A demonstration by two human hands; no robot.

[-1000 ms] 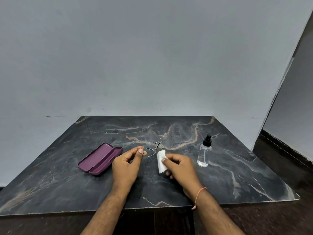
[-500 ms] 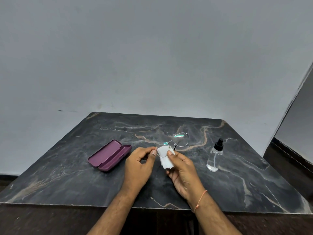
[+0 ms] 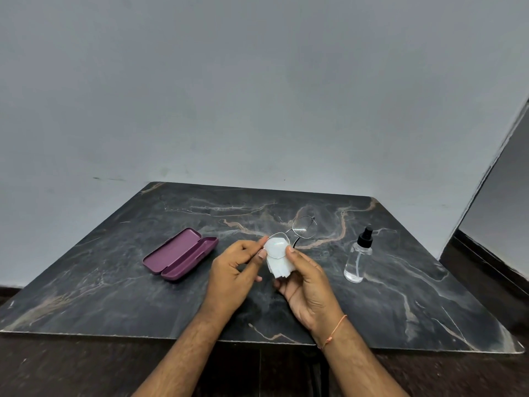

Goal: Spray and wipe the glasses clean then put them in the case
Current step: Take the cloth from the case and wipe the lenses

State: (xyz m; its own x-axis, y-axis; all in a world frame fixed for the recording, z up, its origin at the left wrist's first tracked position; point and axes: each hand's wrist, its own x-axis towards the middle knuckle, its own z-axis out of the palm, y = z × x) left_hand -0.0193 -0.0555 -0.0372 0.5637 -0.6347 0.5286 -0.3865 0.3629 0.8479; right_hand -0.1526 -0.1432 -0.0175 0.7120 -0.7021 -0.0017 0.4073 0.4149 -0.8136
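While you hold your hands over the middle of the dark marbled bench [image 3: 86, 287], the purple case [image 3: 180, 254] lies open at the far left, both halves facing up, well apart from your fingers; just right of it your left hand [image 3: 233, 277] has its fingers curled, thumb and forefinger pinching the left edge of the glasses [image 3: 294, 234] at the nearer lens; that nearer lens sits against a white cloth [image 3: 279, 260], which shows through the glass; the further lens stands up and to the right of it, tilted and bare, catching light, with a thin dark arm of the frame running down behind the cloth; the glasses are lifted off the bench, between your two hands.

Your right hand [image 3: 307, 292] has its palm turned towards you and its fingers curled round the cloth from behind, the thumb pressing on the right edge of the cloth beside the lens; a thin orange thread [image 3: 333, 332] circles that wrist; further right a clear spray bottle [image 3: 357, 259] with a black nozzle stands upright on the bench, near your right hand but not touching it.
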